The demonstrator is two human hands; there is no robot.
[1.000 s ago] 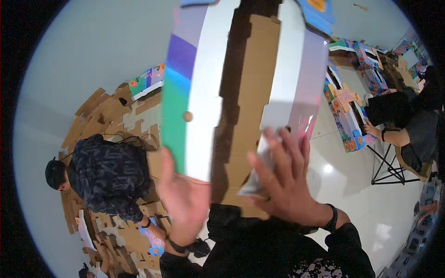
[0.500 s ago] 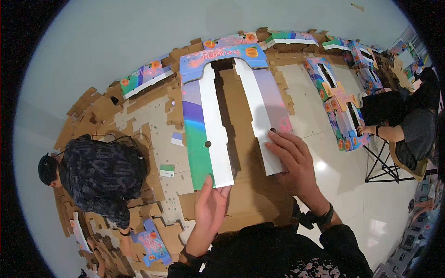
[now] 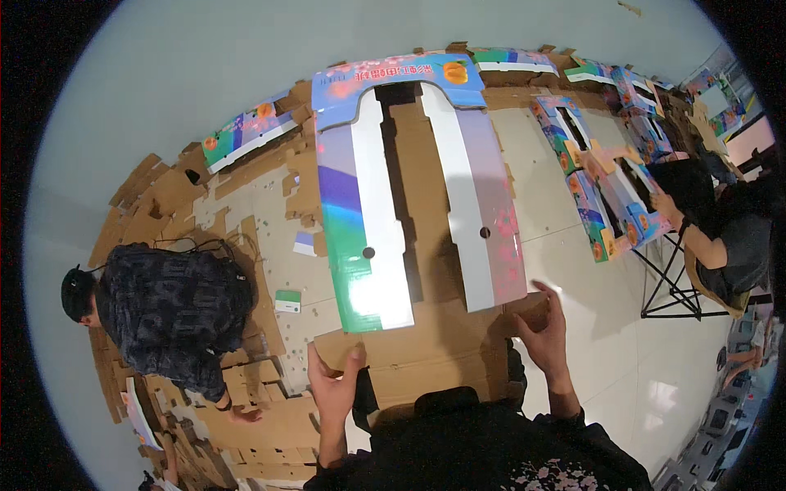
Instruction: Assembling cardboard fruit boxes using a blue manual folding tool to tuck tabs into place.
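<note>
Well to the left of the open carton [image 3: 456, 196], brown cardboard [image 3: 282, 421] is being reached over by a co-worker's hand [image 3: 244, 416]; the blue-and-pink printed piece visible there half a second ago is no longer being shown. At the carton's near left corner, one end of its brown end flap [image 3: 434, 331] is being framed by the thumb and fingers of the left hand [image 3: 332, 389], the printed left wall having been let go. The carton itself is being kept directly ahead, its slot running lengthwise. At its near right corner, the flap's other end is being bracketed by the spread right hand [image 3: 548, 331], brought down from the white right-hand strip; whether either end is being gripped cannot be told. Work is thus apparently being shifted from the carton's long sides to its near end. Well to the right of the carton, a printed carton [image 3: 644, 219], now tilted, is being handled by a second co-worker's hand [image 3: 667, 209].
</note>
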